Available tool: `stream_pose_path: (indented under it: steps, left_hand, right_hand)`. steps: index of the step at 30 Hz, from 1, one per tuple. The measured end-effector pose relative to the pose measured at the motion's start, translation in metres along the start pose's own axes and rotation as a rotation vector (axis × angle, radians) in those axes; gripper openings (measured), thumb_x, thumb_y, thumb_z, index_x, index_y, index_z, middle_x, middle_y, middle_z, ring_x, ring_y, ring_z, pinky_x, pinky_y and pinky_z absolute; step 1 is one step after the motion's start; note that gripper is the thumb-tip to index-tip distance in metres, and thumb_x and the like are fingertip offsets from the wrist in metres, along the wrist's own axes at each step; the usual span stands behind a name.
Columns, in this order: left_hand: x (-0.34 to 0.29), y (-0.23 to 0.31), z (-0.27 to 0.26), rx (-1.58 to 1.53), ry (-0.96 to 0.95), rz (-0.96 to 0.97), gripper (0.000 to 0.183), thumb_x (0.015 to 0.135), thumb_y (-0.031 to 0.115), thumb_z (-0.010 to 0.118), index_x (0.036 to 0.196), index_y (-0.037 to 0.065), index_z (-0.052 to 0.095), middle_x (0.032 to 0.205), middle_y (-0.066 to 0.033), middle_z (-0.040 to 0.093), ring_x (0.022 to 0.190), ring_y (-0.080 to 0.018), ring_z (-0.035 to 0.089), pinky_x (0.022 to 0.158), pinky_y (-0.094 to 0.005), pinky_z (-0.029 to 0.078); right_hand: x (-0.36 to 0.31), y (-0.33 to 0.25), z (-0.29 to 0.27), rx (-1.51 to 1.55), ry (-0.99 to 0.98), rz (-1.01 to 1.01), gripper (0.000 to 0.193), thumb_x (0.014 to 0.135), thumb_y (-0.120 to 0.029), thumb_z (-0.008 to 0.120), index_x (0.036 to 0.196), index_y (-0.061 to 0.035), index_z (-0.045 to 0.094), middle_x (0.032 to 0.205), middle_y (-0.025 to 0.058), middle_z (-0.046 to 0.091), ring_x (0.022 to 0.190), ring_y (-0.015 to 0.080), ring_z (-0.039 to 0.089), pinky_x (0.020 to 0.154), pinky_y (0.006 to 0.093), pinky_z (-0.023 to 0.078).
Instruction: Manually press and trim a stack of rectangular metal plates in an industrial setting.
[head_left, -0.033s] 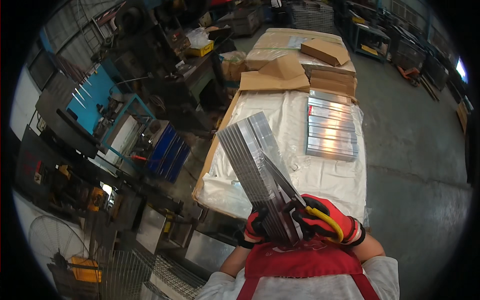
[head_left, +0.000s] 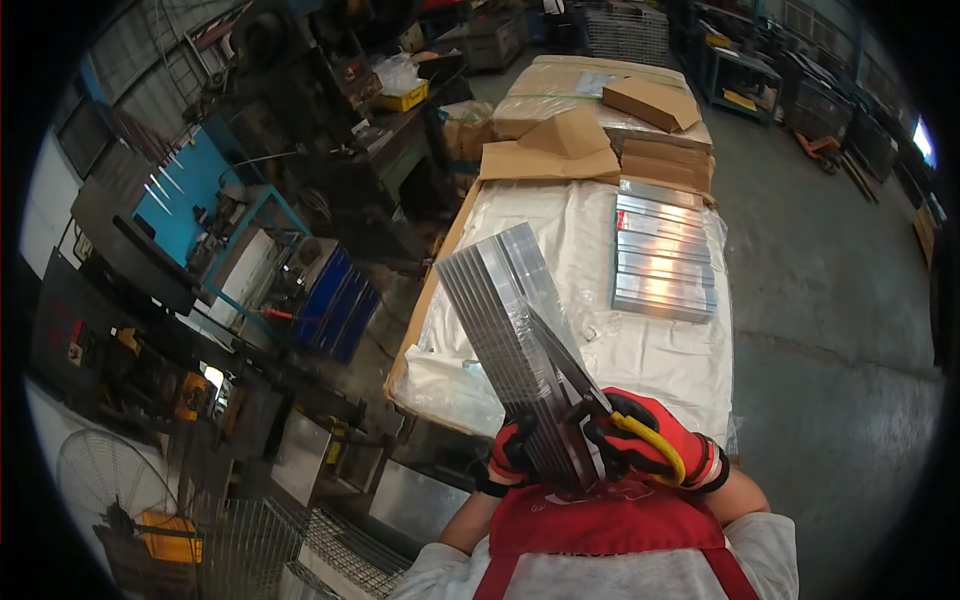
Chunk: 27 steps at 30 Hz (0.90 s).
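A bundle of long silver metal profiles (head_left: 492,310), partly wrapped in shiny clear film, leans up and away from my body over the near end of a pallet stack. My left hand (head_left: 512,455), in a red and black glove, is closed around the bundle's lower left side. On the right, my gloved right hand (head_left: 655,435) is closed around a tool with a curved yellow handle (head_left: 655,445). The tool's front end lies against the bundle's right side, where a strip stands slightly apart; its working part is hard to make out. Some fingertips are hidden behind the metal.
The stack's top is covered with white sheeting (head_left: 655,375). More silver profiles (head_left: 665,255) lie there at right, with opened cardboard (head_left: 550,160) beyond. To the left stand a blue drawer cabinet (head_left: 340,305), a wire basket (head_left: 250,550) and a fan (head_left: 100,475).
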<state>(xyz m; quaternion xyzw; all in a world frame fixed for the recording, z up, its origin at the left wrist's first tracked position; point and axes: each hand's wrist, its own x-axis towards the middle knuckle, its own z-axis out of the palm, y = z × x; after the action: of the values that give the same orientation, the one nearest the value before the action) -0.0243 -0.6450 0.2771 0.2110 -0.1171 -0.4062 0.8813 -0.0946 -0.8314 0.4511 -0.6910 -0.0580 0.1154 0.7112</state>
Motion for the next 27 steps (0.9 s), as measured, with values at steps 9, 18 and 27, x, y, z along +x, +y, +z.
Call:
stream_pose_path:
  steps: [9,18,27]
  left_hand:
    - [0.003,0.0,0.017,0.05,-0.065,0.051,0.052,0.088,0.028,0.042,0.129,-0.001,0.03,0.125,-0.0165,0.043,0.111,-0.0273,0.046,0.094,-0.0371,0.037]
    - [0.022,-0.004,-0.026,-0.159,-0.106,0.162,0.048,0.086,0.031,0.043,0.122,0.0,0.041,0.104,-0.0139,0.057,0.095,-0.0235,0.057,0.084,-0.0374,0.046]
    - [0.065,0.061,0.038,-0.226,-0.093,0.487,0.067,0.08,0.046,0.047,0.128,0.002,0.032,0.122,-0.0184,0.045,0.109,-0.0329,0.047,0.093,-0.0453,0.037]
  right_hand:
    - [0.003,0.007,0.001,-0.041,0.103,-0.059,0.032,0.077,-0.017,0.061,0.106,-0.0049,0.052,0.09,0.007,0.056,0.082,0.0156,0.054,0.073,0.0271,0.042]
    - [0.006,-0.011,-0.01,0.285,0.039,0.015,0.032,0.088,-0.018,0.045,0.111,0.0037,0.045,0.065,0.0038,0.054,0.049,0.0085,0.051,0.047,0.0202,0.04]
    - [-0.054,0.017,-0.055,0.31,-0.174,0.277,0.051,0.077,-0.016,0.062,0.116,0.0102,0.043,0.077,0.0079,0.055,0.066,0.0125,0.052,0.057,0.0233,0.042]
